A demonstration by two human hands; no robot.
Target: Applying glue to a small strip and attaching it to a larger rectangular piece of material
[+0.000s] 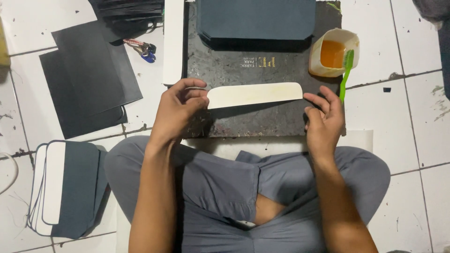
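Grey trousers [225, 187] on crossed legs fill the lower view, the person seated on a white tiled floor [412, 117]. Ahead lies a dark, scuffed work board [262, 70] with a small gold label near its middle, letters upside down. A stack of dark blue-grey panels [255, 18] sits at the board's far edge. At its right corner stands a cream plastic tub [333, 52] of orange liquid with a green toothbrush [347, 72] leaning in it. To the left lie black sheets [89, 79], a bunch of keys [143, 48], and blue-grey pieces with white backing [65, 187]. The left hand [178, 110] pinches the left end of a cream strip [255, 95], long with rounded upper corners, held over the board. The right hand [326, 119] hovers just beside its right end, fingers loosely curled, holding nothing.
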